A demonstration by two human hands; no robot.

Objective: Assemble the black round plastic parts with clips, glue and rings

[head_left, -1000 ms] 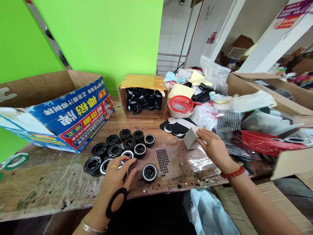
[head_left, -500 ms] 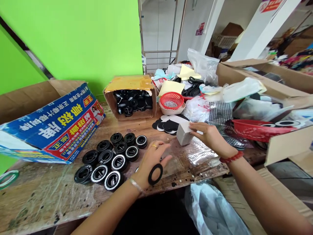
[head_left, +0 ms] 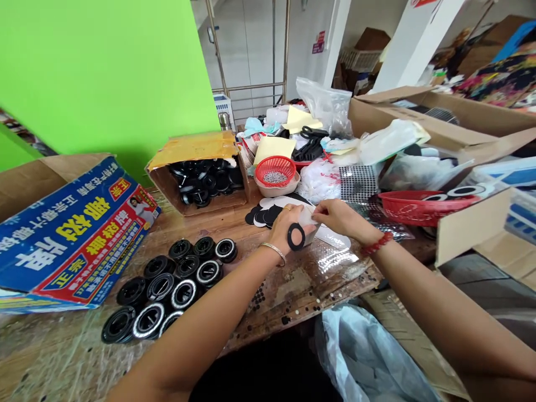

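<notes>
My left hand (head_left: 285,226) is wrapped around the near-left side of a small pale block (head_left: 307,215), which my fingers partly cover. A flat black ring (head_left: 296,237) hangs at the thumb side of this hand. My right hand (head_left: 341,219) pinches at the block's top right edge; what lies between its fingertips is too small to make out. Behind the left hand lies a pile of black and white discs (head_left: 268,212). Rows of round black parts (head_left: 161,286), some with white rings on top, stand on the wooden table (head_left: 288,290) to the left.
A cardboard box of black round parts (head_left: 201,209) lies open at the back. Beside it, a red basket (head_left: 274,171) holds small pieces. A blue printed carton (head_left: 84,234) stands left, another red basket (head_left: 406,209) right. A plastic bag (head_left: 364,352) hangs below the table's front edge.
My left hand has moved up and right from open space onto the pale block, carrying the black ring along. My right hand stays at the block's top. The view has shifted right.
</notes>
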